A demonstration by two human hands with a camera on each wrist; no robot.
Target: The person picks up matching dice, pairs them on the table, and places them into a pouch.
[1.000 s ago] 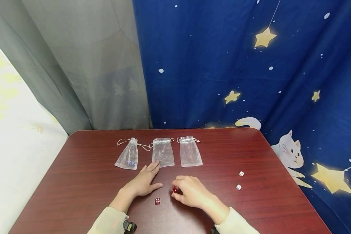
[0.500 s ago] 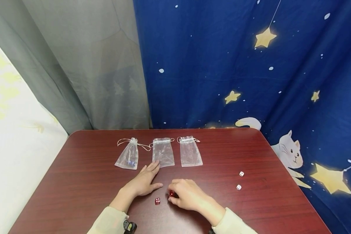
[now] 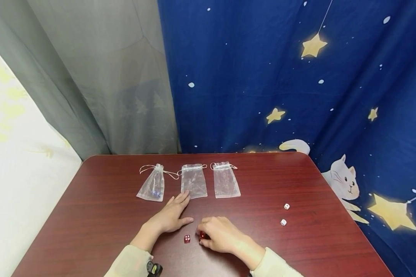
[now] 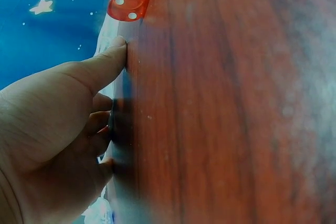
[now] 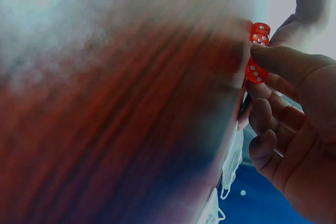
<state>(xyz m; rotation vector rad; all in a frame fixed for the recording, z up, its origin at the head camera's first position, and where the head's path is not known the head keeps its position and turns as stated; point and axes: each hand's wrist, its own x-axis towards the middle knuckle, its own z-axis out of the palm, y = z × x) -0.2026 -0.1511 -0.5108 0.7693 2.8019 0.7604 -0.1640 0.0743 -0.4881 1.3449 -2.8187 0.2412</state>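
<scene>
My right hand (image 3: pixel 223 234) pinches a translucent red die (image 5: pixel 256 72) with white pips between thumb and fingers, low over the table. A second red die (image 3: pixel 187 239) rests on the tabletop just left of it, near my left thumb. My left hand (image 3: pixel 170 216) lies palm down with fingers spread, its fingertips at the lower left corner of the middle sheer drawstring bag (image 3: pixel 194 181). To the left is another sheer bag (image 3: pixel 153 184), cinched at its neck, with small blue things inside. The right-hand sheer bag (image 3: pixel 226 181) lies flat.
Two white dice, the farther die (image 3: pixel 286 206) and the nearer die (image 3: pixel 283 222), sit on the right side of the reddish-brown table (image 3: pixel 90 223). A grey curtain (image 3: pixel 124 96) and a blue starry curtain (image 3: pixel 235 77) hang behind the table's far edge.
My right hand has moved left and toward me with its red die, close to the die on the table. The left hand has stayed in place.
</scene>
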